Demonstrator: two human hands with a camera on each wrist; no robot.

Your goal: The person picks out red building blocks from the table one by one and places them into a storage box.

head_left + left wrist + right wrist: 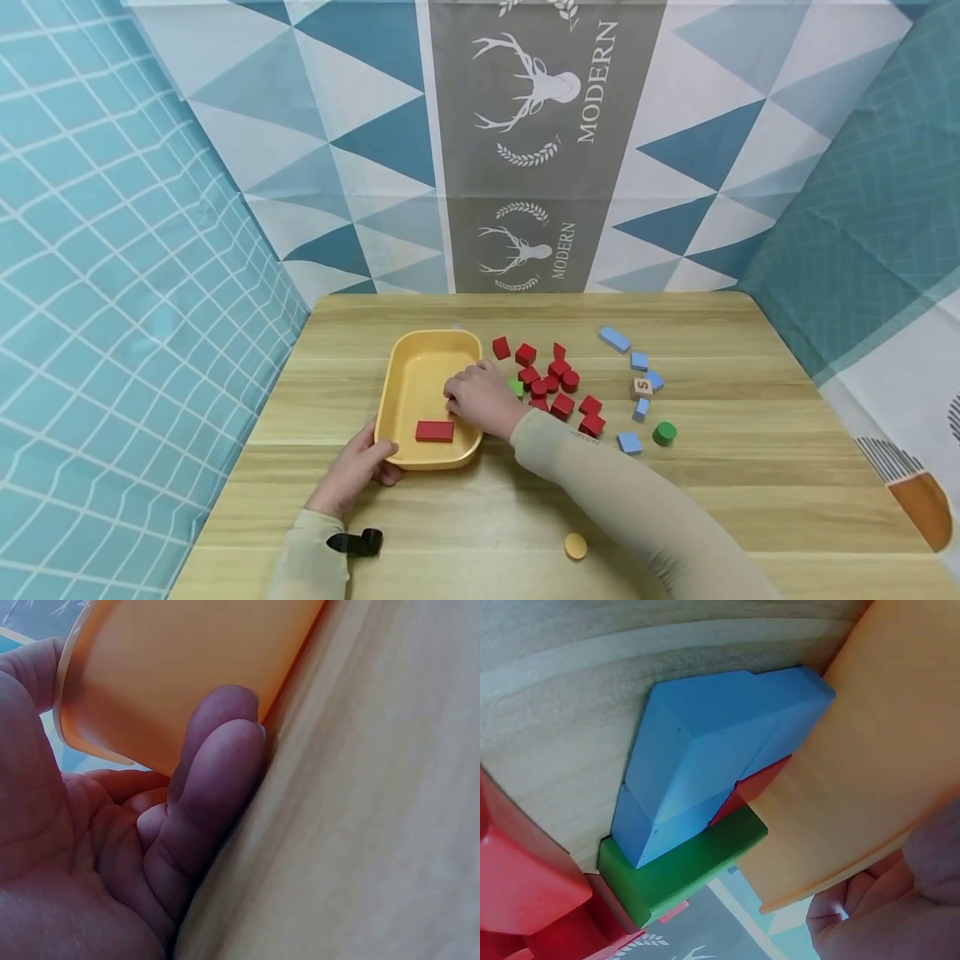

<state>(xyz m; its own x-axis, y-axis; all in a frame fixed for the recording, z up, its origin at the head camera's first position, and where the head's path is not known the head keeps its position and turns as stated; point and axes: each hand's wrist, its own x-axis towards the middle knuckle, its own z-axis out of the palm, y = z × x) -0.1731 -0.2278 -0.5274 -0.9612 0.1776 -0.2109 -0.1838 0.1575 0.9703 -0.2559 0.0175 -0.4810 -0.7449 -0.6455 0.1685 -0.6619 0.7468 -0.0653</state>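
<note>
My left hand [352, 467] grips a yellow tray [392, 392] at its near left corner, thumb over the rim and fingers against the outer wall, as the left wrist view shows. Flat inside the tray lies a red rectangular block [434, 431]. Over the right rim reaches my right hand [483, 398], fingers bent down inside the tray; I cannot tell whether they hold anything. Beside the tray's outer wall, the right wrist view shows blue blocks [705, 742], a green block [679, 862] and a bit of a red block [754, 787] between them.
Several red blocks [562, 407] lie grouped right of the tray. Farther right are blue blocks [615, 339], a wooden letter cube [641, 388] and a green cylinder [664, 433]. A round yellow disc [575, 546] lies near the front, close to my right forearm.
</note>
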